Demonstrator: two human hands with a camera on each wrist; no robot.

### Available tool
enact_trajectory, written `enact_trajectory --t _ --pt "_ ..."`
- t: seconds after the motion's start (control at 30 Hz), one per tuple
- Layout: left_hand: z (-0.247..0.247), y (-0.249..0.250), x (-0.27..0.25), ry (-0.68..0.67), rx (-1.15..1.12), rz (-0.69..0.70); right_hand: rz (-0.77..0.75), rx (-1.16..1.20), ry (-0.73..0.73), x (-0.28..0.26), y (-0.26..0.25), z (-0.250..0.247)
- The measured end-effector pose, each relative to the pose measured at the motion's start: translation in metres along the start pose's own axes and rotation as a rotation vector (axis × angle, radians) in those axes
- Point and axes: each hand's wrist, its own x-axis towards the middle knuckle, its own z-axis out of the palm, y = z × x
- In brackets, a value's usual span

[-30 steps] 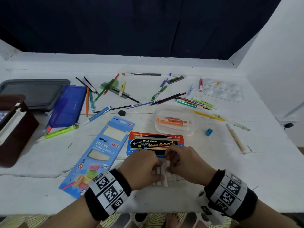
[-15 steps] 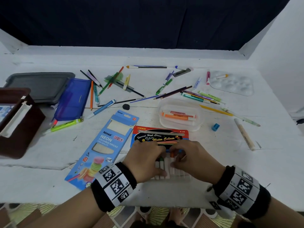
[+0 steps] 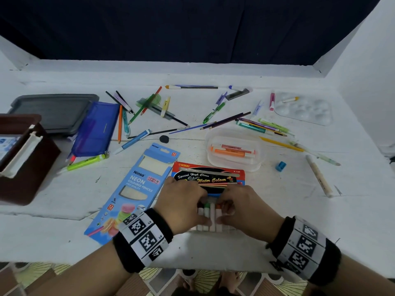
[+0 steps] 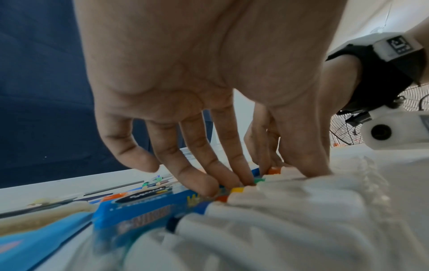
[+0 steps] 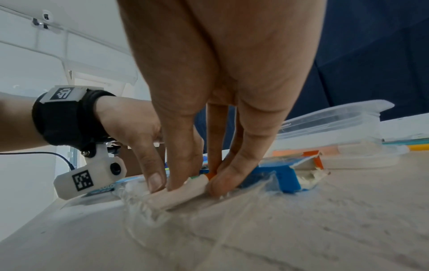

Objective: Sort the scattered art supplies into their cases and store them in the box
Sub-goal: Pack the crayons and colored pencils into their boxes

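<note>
A row of white paint tubes (image 3: 211, 218) with coloured caps lies in a clear plastic tray at the table's near edge, just before the red and black water colour box (image 3: 208, 175). My left hand (image 3: 192, 201) rests on the tubes' left side, fingers straight and pressing at the caps (image 4: 236, 189), thumb pushing down on the tubes. My right hand (image 3: 226, 208) pinches one orange-capped tube (image 5: 181, 196) between thumb and fingers. The tubes' far ends are hidden under both hands.
A blue neon pencil box (image 3: 139, 184) lies left of my hands. Behind are a clear tub (image 3: 213, 163) of markers, scattered pencils (image 3: 226, 120), a blue pencil case (image 3: 96, 129), a palette (image 3: 305, 110) and a blue sharpener (image 3: 280, 166). A brown box (image 3: 25, 167) and grey lid (image 3: 53, 110) stand far left.
Both hands stay on the paint tubes, with the fingers shifting a little over the caps. The head view has tilted slightly.
</note>
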Motion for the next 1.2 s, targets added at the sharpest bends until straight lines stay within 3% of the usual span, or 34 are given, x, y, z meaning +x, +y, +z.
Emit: enact_trajectory --t 0.47,0.77,1.2 --pt "0.000 0.005 0.000 -0.007 0.039 -0.021 0.002 -0.195 -0.151 0.010 -0.006 -0.004" --pt "-0.008 0.000 0.000 0.044 -0.075 0.021 -0.016 -0.272 -0.142 0.007 -0.012 -0.010" --pt "-0.009 -0.003 0.017 0.049 0.065 0.077 -0.105 -0.292 -0.156 0.013 -0.009 -0.013"
